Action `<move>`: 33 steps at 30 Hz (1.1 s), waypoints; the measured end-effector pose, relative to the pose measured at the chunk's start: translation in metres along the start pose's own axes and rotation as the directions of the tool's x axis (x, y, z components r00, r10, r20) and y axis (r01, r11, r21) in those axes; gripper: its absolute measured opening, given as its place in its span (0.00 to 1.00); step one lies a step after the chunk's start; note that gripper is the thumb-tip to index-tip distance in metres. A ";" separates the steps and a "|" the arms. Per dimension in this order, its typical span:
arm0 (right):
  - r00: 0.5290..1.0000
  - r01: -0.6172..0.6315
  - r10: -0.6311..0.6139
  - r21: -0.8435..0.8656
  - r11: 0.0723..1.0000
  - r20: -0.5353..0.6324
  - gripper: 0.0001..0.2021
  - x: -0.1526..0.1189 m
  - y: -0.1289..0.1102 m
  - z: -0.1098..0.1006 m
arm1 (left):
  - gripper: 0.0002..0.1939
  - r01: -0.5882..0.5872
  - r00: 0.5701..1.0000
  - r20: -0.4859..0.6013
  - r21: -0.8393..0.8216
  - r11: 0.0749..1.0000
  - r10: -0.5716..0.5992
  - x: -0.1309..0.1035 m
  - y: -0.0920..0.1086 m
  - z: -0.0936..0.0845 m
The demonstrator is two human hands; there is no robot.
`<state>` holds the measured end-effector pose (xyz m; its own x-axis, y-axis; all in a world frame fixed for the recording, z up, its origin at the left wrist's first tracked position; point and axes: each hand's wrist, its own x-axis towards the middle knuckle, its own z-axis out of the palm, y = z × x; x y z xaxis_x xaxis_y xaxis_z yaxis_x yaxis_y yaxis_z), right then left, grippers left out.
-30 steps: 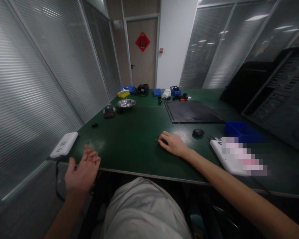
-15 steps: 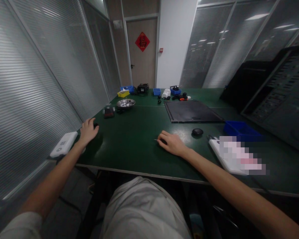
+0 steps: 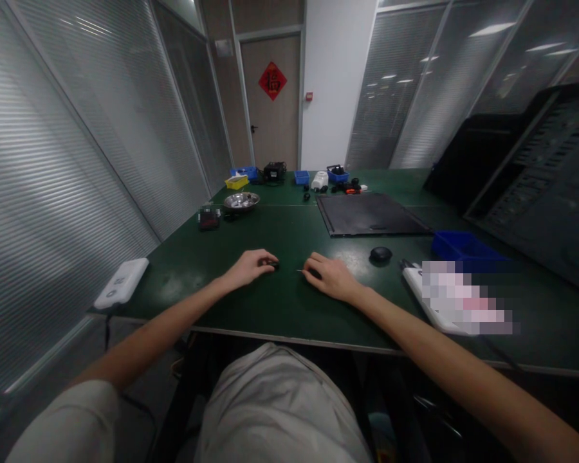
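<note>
My left hand [image 3: 249,268] is over the near middle of the green table [image 3: 289,228], with thumb and fingers closed around a small black object [image 3: 275,264]. Its kind is too dark and small to make out. A short gap to the right, my right hand [image 3: 332,276] rests with curled fingers around a thin tool, whose slim pale shaft [image 3: 300,270] points left toward the black object. The handle is hidden in the fist. A black computer mouse [image 3: 381,254] lies just right of my right hand.
A dark flat panel [image 3: 374,214] lies beyond my right hand. A metal bowl [image 3: 241,202] of small parts stands back left. On the right are a blue bin [image 3: 466,247], a white device [image 3: 427,302] partly blurred out and a large open metal case [image 3: 545,186]. A white box [image 3: 121,283] sits at left.
My left hand has moved right from the table's left side to the middle, bringing the small black object near the thin shaft. My right hand has stayed in place.
</note>
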<state>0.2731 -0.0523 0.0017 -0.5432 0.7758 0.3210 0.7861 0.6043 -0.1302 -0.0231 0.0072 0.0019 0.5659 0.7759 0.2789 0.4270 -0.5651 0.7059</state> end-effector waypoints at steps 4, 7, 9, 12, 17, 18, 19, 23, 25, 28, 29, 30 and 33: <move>1.000 -0.012 0.012 -0.003 1.000 -0.025 0.12 -0.001 0.002 0.001 | 0.12 -0.142 0.984 0.115 0.027 0.989 0.138 0.023 0.032 0.056; 0.999 -0.024 0.024 0.001 1.000 -0.036 0.12 -0.002 0.004 0.000 | 0.12 -0.169 0.981 0.103 0.041 0.985 0.164 0.026 0.035 0.062; 0.999 -0.019 0.019 0.005 1.000 -0.031 0.12 -0.002 0.004 -0.002 | 0.12 -0.168 0.982 0.097 0.055 0.984 0.163 0.022 0.034 0.057; 1.000 -0.011 0.011 0.005 1.000 -0.020 0.12 -0.002 0.004 -0.002 | 0.12 -0.149 0.987 0.075 0.079 0.986 0.143 0.014 0.033 0.051; 1.000 -0.022 0.022 -0.005 1.000 -0.012 0.11 -0.003 0.001 -0.002 | 0.12 -0.141 0.990 0.038 0.089 0.986 0.138 0.008 0.036 0.049; 1.000 -0.023 0.023 -0.006 1.000 -0.012 0.11 -0.003 0.000 -0.002 | 0.12 -0.140 0.990 0.036 0.084 0.987 0.137 0.008 0.036 0.049; 1.000 -0.024 0.023 -0.006 1.000 -0.014 0.11 -0.003 0.000 -0.002 | 0.13 -0.137 0.990 0.036 0.077 0.988 0.135 0.008 0.036 0.049; 0.999 -0.029 0.029 -0.007 1.000 -0.014 0.11 -0.003 -0.002 -0.003 | 0.13 -0.126 0.992 0.033 0.050 0.991 0.125 0.008 0.034 0.049; 0.999 -0.032 0.032 -0.005 0.999 -0.007 0.11 -0.003 -0.002 -0.004 | 0.12 -0.117 0.993 0.027 0.052 0.992 0.116 0.009 0.032 0.049; 0.999 -0.032 0.032 0.005 0.999 0.004 0.11 -0.002 -0.002 -0.006 | 0.12 -0.100 0.995 0.028 0.059 0.993 0.098 0.010 0.031 0.049; 0.999 -0.032 0.032 0.008 0.999 0.004 0.11 -0.002 -0.002 -0.006 | 0.12 -0.096 0.995 0.031 0.060 0.994 0.094 0.010 0.031 0.049; 0.999 -0.034 0.034 0.009 0.999 0.002 0.10 -0.002 -0.002 -0.006 | 0.12 -0.093 0.995 0.032 0.060 0.994 0.092 0.010 0.031 0.049; 0.999 -0.036 0.036 0.007 0.999 -0.001 0.10 -0.002 -0.002 -0.006 | 0.12 -0.090 0.996 0.029 0.061 0.994 0.088 0.011 0.031 0.049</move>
<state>0.2748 -0.0565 0.0071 -0.5140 0.7969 0.3175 0.8032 0.5770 -0.1479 0.0312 -0.0162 -0.0051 0.6216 0.7146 0.3210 0.4164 -0.6485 0.6372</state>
